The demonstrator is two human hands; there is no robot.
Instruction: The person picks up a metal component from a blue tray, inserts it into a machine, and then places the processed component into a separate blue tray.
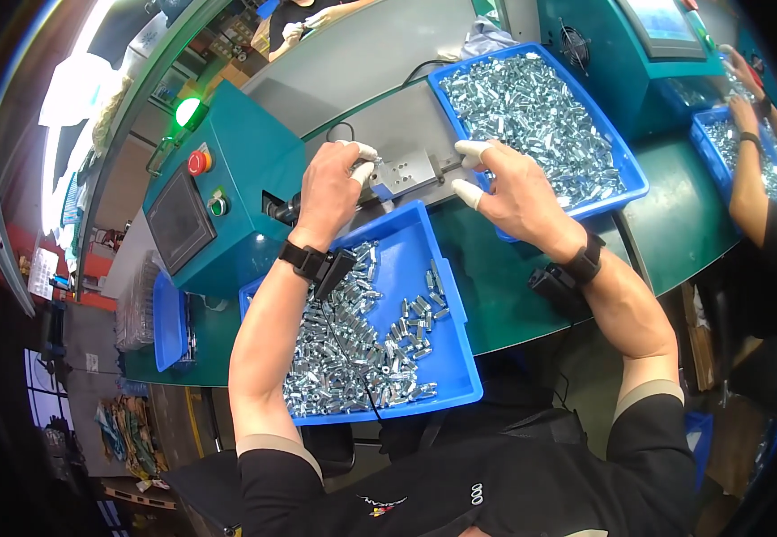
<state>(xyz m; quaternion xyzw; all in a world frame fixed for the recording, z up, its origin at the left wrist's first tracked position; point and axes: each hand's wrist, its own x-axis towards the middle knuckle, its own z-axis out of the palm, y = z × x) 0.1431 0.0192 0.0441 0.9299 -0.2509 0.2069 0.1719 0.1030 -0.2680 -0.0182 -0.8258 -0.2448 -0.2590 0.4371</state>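
Note:
White finger covers sit on the fingertips of both my hands. My left hand point(328, 192) is closed in a pinch on a small silver metal part point(379, 161), mostly hidden by the fingers. It is at the left end of a metal fixture block point(406, 172) with small holes in its top. On the block's other side, my right hand point(525, 195) has thumb and forefinger spread apart around the end of a short rod point(449, 166), and nothing shows in its grip. Below my left wrist, a blue tray point(447, 358) holds many loose silver metal fittings point(339, 362).
A second blue tray point(632, 179), heaped with similar fittings, stands at the back right. At left is a green machine point(250, 170) with a screen point(180, 220), a red button point(199, 162) and a lit green lamp point(190, 113). A co-worker's arm point(747, 170) is at far right.

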